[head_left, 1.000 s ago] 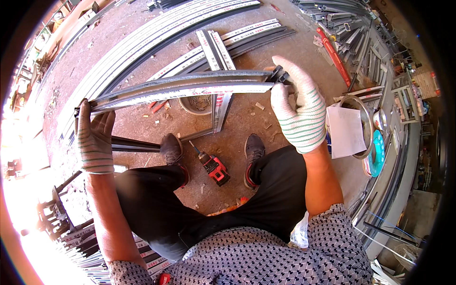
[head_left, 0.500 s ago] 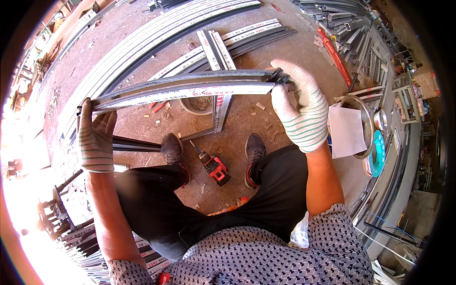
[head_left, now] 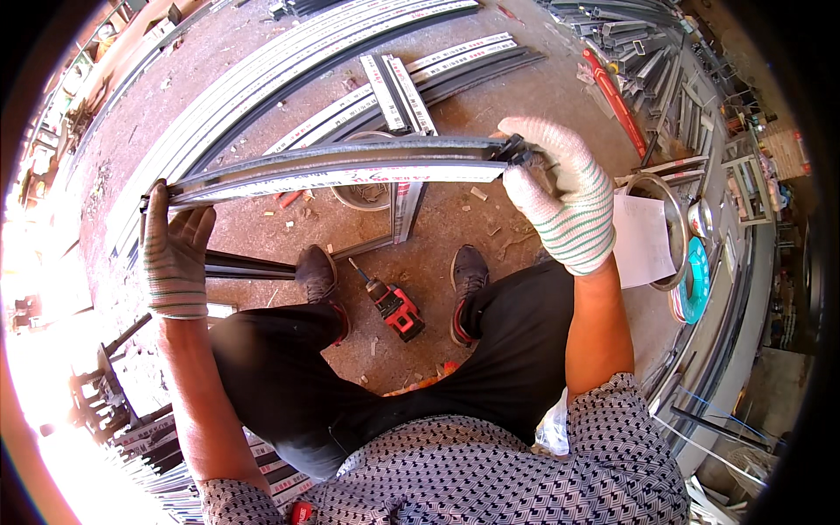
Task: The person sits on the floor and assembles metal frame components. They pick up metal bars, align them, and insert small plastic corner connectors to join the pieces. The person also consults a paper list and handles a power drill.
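Note:
A long grey metal profile (head_left: 350, 175) with a white protective strip along its near side spans the space between my gloved hands, raised above the floor. My left hand (head_left: 178, 254) grips its left end, fingers under and behind it, thumb side partly hidden. At the right end, my right hand (head_left: 567, 197) curls around a small black fitting (head_left: 514, 150) at the profile's tip; the fingertips are partly hidden there. Both hands wear white knitted gloves with green stripes. Below, a red and black cordless drill (head_left: 398, 311) lies on the floor between my shoes.
A metal bowl of screws (head_left: 360, 199) sits behind the profile. More white-stripped profiles (head_left: 289, 66) lie farther off. On the right are a red long-handled tool (head_left: 615, 101), a paper sheet (head_left: 643, 241) over a steel basin (head_left: 678, 219) and a teal tape roll (head_left: 696, 280).
My right hand has shifted slightly right and down with its end of the profile. My left hand stays nearly in place.

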Demonstrator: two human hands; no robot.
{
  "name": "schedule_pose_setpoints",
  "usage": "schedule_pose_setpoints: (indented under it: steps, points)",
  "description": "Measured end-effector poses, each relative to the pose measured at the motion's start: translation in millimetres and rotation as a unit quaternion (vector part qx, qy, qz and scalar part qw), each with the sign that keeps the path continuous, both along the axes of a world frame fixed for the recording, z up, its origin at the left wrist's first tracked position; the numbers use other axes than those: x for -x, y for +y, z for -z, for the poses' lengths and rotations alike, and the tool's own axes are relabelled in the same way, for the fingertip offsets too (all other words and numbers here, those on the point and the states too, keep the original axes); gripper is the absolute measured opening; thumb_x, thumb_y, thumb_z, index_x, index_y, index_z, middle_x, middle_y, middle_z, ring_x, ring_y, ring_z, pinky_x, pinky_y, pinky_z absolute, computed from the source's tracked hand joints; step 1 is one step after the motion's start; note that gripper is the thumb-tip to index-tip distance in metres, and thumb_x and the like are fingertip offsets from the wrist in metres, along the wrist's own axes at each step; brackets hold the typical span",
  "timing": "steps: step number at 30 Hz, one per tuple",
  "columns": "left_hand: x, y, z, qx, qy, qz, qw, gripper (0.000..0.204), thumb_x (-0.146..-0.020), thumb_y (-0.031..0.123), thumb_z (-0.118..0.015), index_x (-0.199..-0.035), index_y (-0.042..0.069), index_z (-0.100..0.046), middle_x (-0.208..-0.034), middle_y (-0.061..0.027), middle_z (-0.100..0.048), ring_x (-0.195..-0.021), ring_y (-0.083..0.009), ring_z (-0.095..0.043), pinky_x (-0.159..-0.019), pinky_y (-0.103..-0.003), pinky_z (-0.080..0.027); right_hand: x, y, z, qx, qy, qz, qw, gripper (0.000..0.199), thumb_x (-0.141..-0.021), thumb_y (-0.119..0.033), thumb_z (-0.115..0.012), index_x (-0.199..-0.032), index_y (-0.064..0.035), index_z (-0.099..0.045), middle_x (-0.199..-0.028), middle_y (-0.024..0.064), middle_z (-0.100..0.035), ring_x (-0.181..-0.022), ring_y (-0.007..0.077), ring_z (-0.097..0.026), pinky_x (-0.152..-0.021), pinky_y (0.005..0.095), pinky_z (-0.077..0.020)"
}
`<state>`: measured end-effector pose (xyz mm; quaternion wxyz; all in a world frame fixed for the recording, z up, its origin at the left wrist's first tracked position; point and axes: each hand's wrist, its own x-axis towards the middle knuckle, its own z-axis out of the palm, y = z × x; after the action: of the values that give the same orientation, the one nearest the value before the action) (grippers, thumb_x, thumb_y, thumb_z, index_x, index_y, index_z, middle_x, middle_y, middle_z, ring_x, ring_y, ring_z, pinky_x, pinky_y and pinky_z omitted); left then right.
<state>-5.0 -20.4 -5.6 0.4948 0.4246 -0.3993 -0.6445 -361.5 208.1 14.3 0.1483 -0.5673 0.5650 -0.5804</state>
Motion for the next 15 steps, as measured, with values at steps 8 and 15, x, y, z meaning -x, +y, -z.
schedule_pose_setpoints:
  steps: [8, 15]
  points:
    - [3.6, 3.5, -2.6, 0.004, -0.012, -0.002, 1.000, 0.045, -0.096, 0.038, -0.071, -0.131, 0.011, -0.062, -0.116, -0.0132, -0.066, -0.106, -0.0229, -0.066, -0.091, -0.032, -0.056, 7.0, 3.7, 2.1, 0.008, 0.007, -0.030, 1.000, 0.039, -0.086, 0.002, -0.075, -0.123, -0.0025, -0.066, -0.115, 0.0072, -0.070, -0.102, 0.0148, -0.066, -0.096, 0.0301, -0.0512]
    - [-0.8, 0.9, -1.7, 0.003, -0.017, 0.003, 1.000, 0.047, -0.095, 0.039, -0.072, -0.132, 0.012, -0.063, -0.117, -0.0126, -0.066, -0.107, -0.0222, -0.065, -0.091, -0.031, -0.055, 11.5, 4.5, 2.8, -0.023, 0.041, -0.051, 0.998, 0.044, -0.085, 0.000, -0.075, -0.127, -0.0016, -0.064, -0.118, 0.0101, -0.068, -0.107, 0.0182, -0.065, -0.098, 0.0339, -0.0511]
